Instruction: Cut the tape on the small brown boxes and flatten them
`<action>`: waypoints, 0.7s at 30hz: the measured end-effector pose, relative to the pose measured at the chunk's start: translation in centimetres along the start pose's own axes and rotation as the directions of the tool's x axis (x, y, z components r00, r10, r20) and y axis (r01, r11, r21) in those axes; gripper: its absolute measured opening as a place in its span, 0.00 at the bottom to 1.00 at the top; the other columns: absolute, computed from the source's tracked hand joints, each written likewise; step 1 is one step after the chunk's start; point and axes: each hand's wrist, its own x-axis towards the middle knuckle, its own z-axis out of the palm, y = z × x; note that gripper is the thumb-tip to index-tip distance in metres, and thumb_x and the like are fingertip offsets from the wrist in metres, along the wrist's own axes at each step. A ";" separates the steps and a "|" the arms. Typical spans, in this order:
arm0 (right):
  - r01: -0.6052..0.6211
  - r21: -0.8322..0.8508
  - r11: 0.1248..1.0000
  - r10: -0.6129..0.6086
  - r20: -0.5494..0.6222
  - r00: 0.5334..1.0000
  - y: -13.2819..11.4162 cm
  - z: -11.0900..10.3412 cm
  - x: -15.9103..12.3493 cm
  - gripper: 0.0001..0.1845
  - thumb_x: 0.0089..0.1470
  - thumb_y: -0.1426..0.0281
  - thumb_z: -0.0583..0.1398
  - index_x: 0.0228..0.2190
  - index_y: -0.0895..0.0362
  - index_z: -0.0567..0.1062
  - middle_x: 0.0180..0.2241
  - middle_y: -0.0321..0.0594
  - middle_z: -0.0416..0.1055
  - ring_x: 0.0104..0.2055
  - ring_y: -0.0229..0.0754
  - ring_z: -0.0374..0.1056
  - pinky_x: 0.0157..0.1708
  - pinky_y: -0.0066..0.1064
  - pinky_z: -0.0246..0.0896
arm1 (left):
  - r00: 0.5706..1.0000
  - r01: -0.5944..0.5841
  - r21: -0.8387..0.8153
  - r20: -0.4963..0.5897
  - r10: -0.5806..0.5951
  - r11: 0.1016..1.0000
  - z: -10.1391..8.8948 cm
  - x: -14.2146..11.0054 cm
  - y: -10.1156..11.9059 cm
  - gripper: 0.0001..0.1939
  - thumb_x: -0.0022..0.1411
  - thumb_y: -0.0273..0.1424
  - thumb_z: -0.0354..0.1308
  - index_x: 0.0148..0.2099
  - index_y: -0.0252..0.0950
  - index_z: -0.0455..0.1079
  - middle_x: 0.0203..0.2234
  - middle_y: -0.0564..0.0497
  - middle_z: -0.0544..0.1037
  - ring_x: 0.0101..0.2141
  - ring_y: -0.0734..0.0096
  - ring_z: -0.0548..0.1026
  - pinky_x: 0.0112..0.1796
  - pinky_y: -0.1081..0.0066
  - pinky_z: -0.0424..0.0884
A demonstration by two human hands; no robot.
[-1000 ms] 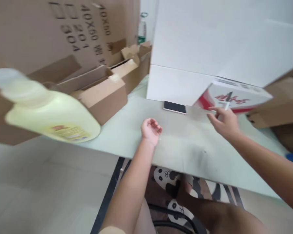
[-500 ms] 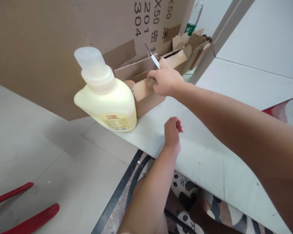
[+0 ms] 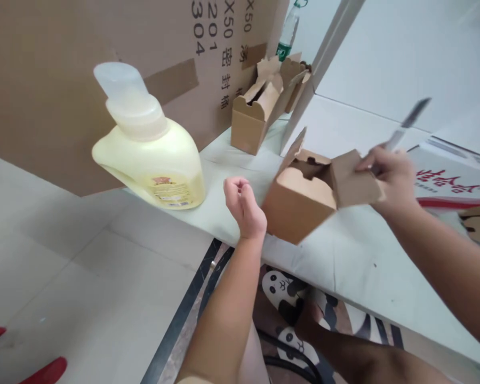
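Observation:
My right hand [image 3: 396, 178] pinches a flap of a small brown cardboard box [image 3: 302, 210] between thumb and fingers. The same hand also carries a craft knife [image 3: 408, 124] with a white handle, its blade pointing up and away to the right. The box's top flaps stand open, and it is tilted above the pale tabletop. Just left of the box is my left hand [image 3: 246, 208], fingers curled in, with nothing visible in it. I cannot tell whether it touches the box.
A pale yellow detergent bottle [image 3: 156, 160] stands on the table's left edge [image 3: 220, 160], before a big carton [image 3: 64, 80]. Behind are another small brown box [image 3: 250, 125] and a water bottle [image 3: 288, 34]. A white-and-red carton [image 3: 452, 176] lies at right.
My right hand reached left with the knife, took hold of a small box near the detergent bottle and brought it right. My left hand's fingers have curled tighter. The view swung left, then partly back.

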 end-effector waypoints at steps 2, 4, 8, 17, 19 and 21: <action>-0.049 0.065 0.997 0.054 -0.071 0.996 0.8 -3.5 -2.6 0.17 0.38 0.54 0.67 0.17 0.51 0.69 0.24 0.36 0.61 0.25 0.42 0.58 0.26 0.38 0.53 | 0.962 0.146 -0.034 0.238 -0.134 0.989 0.6 0.0 0.1 0.07 0.65 0.36 0.51 0.36 0.40 0.66 0.31 0.50 0.70 0.35 0.65 0.69 0.39 0.65 0.66; -0.099 0.112 0.989 0.111 -0.105 0.988 1.2 -6.4 -5.4 0.16 0.40 0.56 0.68 0.18 0.50 0.69 0.26 0.37 0.64 0.28 0.46 0.63 0.28 0.40 0.57 | 0.812 0.271 -0.047 0.547 -0.202 0.962 1.5 -0.8 0.5 0.10 0.61 0.39 0.55 0.42 0.41 0.70 0.41 0.46 0.74 0.45 0.60 0.73 0.44 0.63 0.69; -0.160 0.047 0.986 0.164 -0.095 0.982 1.7 -8.6 -10.9 0.04 0.50 0.63 0.65 0.27 0.47 0.75 0.32 0.41 0.70 0.37 0.52 0.70 0.38 0.47 0.65 | 0.384 0.397 0.021 0.904 -0.187 0.918 3.9 -4.3 1.7 0.19 0.55 0.36 0.65 0.50 0.46 0.77 0.60 0.45 0.70 0.60 0.51 0.68 0.55 0.58 0.67; -0.360 0.082 0.929 0.367 -0.111 0.924 3.5 -6.4 -16.8 0.11 0.54 0.64 0.62 0.41 0.49 0.78 0.35 0.41 0.74 0.36 0.47 0.70 0.36 0.40 0.68 | 0.202 0.198 0.067 0.973 -0.108 0.978 7.4 -8.2 2.6 0.15 0.52 0.27 0.64 0.42 0.47 0.83 0.62 0.47 0.70 0.67 0.46 0.59 0.68 0.49 0.43; -0.426 0.151 0.892 0.449 -0.186 0.874 4.3 -6.3 -17.4 0.12 0.57 0.64 0.59 0.43 0.50 0.78 0.33 0.39 0.72 0.33 0.45 0.68 0.36 0.40 0.67 | 0.200 0.310 0.136 0.958 -0.205 0.941 7.1 -7.2 2.0 0.11 0.51 0.29 0.67 0.38 0.44 0.83 0.62 0.46 0.70 0.66 0.44 0.60 0.67 0.51 0.48; -0.499 0.205 0.842 0.532 -0.173 0.829 5.3 -6.1 -18.2 0.14 0.59 0.64 0.57 0.43 0.51 0.78 0.30 0.38 0.71 0.31 0.44 0.67 0.36 0.40 0.66 | 0.329 0.466 0.186 0.871 -0.365 0.865 6.4 -6.1 0.9 0.09 0.45 0.30 0.72 0.33 0.40 0.82 0.60 0.44 0.72 0.65 0.41 0.61 0.66 0.54 0.53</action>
